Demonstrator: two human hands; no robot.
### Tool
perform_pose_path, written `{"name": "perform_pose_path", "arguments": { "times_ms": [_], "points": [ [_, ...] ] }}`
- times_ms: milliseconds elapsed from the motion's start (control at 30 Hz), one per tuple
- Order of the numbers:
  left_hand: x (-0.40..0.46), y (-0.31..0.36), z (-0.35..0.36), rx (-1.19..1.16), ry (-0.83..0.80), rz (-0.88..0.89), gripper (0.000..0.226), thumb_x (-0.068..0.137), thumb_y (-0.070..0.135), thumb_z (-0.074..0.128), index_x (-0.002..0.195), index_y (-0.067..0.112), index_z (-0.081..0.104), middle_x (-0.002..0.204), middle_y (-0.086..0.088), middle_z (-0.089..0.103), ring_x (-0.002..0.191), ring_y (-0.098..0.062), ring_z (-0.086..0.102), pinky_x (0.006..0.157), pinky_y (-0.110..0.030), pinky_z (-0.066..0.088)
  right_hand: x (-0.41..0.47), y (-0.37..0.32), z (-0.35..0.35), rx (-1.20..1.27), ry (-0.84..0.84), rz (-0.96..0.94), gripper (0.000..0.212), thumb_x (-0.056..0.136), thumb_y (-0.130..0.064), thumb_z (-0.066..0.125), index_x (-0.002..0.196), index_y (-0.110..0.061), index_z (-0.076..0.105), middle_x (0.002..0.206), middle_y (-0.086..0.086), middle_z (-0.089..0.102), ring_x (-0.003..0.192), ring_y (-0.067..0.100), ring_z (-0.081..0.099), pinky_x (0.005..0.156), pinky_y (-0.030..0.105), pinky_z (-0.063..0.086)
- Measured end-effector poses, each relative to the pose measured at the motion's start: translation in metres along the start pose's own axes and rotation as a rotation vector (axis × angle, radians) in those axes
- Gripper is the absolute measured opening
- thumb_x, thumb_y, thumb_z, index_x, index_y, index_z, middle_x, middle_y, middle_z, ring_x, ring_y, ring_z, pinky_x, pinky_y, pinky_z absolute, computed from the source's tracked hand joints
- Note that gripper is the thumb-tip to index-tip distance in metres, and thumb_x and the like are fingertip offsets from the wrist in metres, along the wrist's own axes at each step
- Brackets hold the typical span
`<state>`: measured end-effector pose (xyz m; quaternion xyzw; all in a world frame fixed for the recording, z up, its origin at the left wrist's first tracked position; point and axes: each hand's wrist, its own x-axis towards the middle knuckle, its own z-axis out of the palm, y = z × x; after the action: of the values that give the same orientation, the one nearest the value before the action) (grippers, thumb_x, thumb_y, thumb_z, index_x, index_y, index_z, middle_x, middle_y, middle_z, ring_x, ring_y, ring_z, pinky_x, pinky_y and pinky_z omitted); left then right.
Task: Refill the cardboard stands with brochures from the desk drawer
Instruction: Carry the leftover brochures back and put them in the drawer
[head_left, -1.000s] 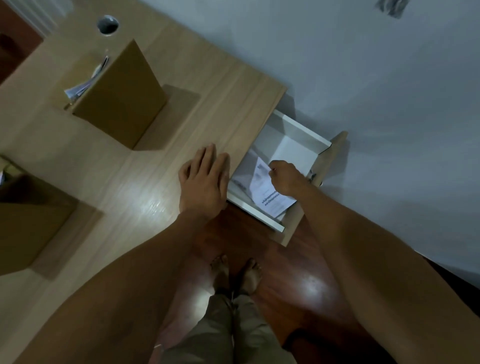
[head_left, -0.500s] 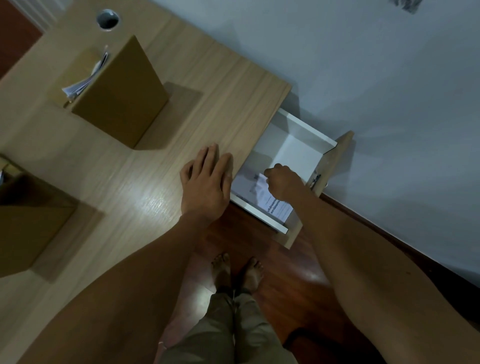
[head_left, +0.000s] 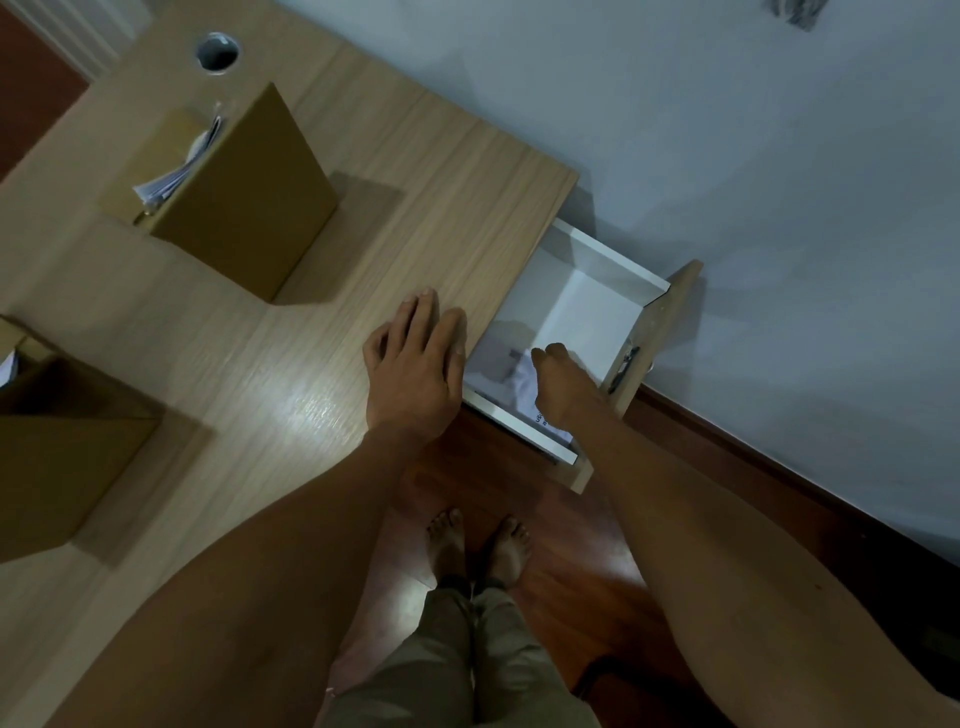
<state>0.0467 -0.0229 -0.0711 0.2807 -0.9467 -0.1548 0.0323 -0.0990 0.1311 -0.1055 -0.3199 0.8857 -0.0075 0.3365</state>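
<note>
The white desk drawer (head_left: 608, 254) stands pulled out at the desk's right end. My right hand (head_left: 563, 384) reaches down into it, fingers curled on a white printed brochure (head_left: 525, 382) that lies low in the drawer's near corner. My left hand (head_left: 410, 369) rests flat and open on the wooden desk (head_left: 260, 364), right at the edge beside the drawer. One cardboard stand (head_left: 249, 208) at the back holds a few brochures (head_left: 176, 176). A second cardboard stand (head_left: 67, 457) sits at the left edge, its contents mostly hidden.
A round cable hole (head_left: 217, 52) is in the desk's far corner. The drawer front with its metal handle (head_left: 623, 366) juts out toward the grey wall (head_left: 727, 156). My bare feet (head_left: 478, 551) stand on the red-brown floor below the drawer.
My right hand has sunk deeper into the drawer, and the brochure it held tilted up now lies lower and is mostly covered. My left hand has stayed put.
</note>
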Motion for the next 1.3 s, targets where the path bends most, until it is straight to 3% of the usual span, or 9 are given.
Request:
{"name": "perform_pose_path", "arguments": {
  "times_ms": [67,133,200,267,400,533,633,867,1300],
  "points": [
    [0.001,0.000,0.000,-0.009,-0.007,-0.002,0.043,0.107,0.039,0.037,0.149,0.030,0.044,0.168,-0.004,0.028,0.157,-0.021,0.018,0.119,-0.046,0.019,-0.010,-0.003,0.001,0.018,0.030,0.010,0.046,0.091,0.004,0.061,0.134,0.002,0.045,0.147,0.018,0.039,0.118,0.033,0.057,0.084,0.032,0.046],
    [0.000,0.000,-0.002,-0.014,-0.012,-0.001,0.044,0.108,0.039,0.036,0.150,0.030,0.043,0.168,-0.004,0.027,0.157,-0.021,0.018,0.119,-0.046,0.019,-0.024,-0.005,0.000,0.074,0.105,0.046,0.063,0.093,0.002,0.057,0.152,-0.002,0.034,0.161,0.015,0.029,0.140,0.030,0.042,0.107,0.035,0.041],
    [-0.001,0.000,-0.002,-0.021,-0.011,0.005,0.044,0.107,0.038,0.037,0.150,0.029,0.043,0.168,-0.004,0.028,0.157,-0.021,0.019,0.119,-0.046,0.019,-0.040,-0.007,0.000,0.130,0.293,0.085,0.070,0.092,0.003,0.054,0.157,-0.008,0.030,0.166,0.011,0.025,0.150,0.028,0.029,0.119,0.038,0.028],
    [-0.001,-0.002,-0.003,-0.049,-0.012,0.006,0.044,0.107,0.037,0.038,0.150,0.029,0.045,0.168,-0.004,0.029,0.157,-0.020,0.020,0.119,-0.045,0.019,-0.057,-0.009,0.003,0.189,0.528,0.165,0.068,0.093,0.000,0.053,0.157,-0.012,0.032,0.166,0.009,0.025,0.154,0.029,0.022,0.122,0.045,0.022],
    [0.002,-0.008,-0.010,-0.151,-0.058,0.035,0.047,0.107,0.038,0.039,0.152,0.026,0.044,0.169,-0.004,0.027,0.157,-0.019,0.019,0.119,-0.046,0.019,-0.075,-0.002,0.009,0.589,0.832,0.455,0.052,0.102,-0.009,0.043,0.153,-0.011,0.038,0.163,0.013,0.031,0.150,0.032,0.028,0.116,0.045,0.029],
    [0.004,-0.018,-0.019,-0.105,-0.049,0.032,0.049,0.108,0.039,0.035,0.154,0.025,0.041,0.169,-0.005,0.025,0.158,-0.023,0.016,0.120,-0.047,0.018,-0.074,0.020,0.013,1.071,0.662,0.600,0.048,0.108,-0.026,0.033,0.153,-0.013,0.044,0.154,0.014,0.049,0.142,0.033,0.045,0.117,0.041,0.037],
    [0.004,-0.028,-0.019,-0.050,-0.047,0.021,0.050,0.108,0.041,0.034,0.155,0.025,0.039,0.170,-0.005,0.024,0.158,-0.023,0.014,0.122,-0.048,0.015,-0.076,0.021,0.015,1.073,0.618,0.591,0.047,0.107,-0.031,0.033,0.150,-0.025,0.049,0.146,0.005,0.058,0.133,0.030,0.055,0.112,0.048,0.045],
    [0.000,-0.031,-0.013,-0.012,-0.040,0.007,0.053,0.108,0.046,0.029,0.159,0.030,0.032,0.171,-0.001,0.018,0.159,-0.018,0.008,0.124,-0.045,0.013,-0.066,0.003,0.013,1.097,0.623,0.547,0.046,0.107,-0.027,0.034,0.152,-0.029,0.046,0.146,0.006,0.058,0.131,0.030,0.057,0.109,0.049,0.048],
    [0.000,-0.030,-0.015,0.011,-0.007,-0.003,0.050,0.107,0.045,0.034,0.155,0.031,0.039,0.170,-0.001,0.025,0.158,-0.018,0.014,0.121,-0.046,0.018,-0.032,-0.050,-0.003,1.180,0.496,0.425,0.048,0.107,-0.020,0.037,0.155,-0.024,0.042,0.151,0.006,0.053,0.136,0.028,0.052,0.112,0.041,0.045]
  ]
}}
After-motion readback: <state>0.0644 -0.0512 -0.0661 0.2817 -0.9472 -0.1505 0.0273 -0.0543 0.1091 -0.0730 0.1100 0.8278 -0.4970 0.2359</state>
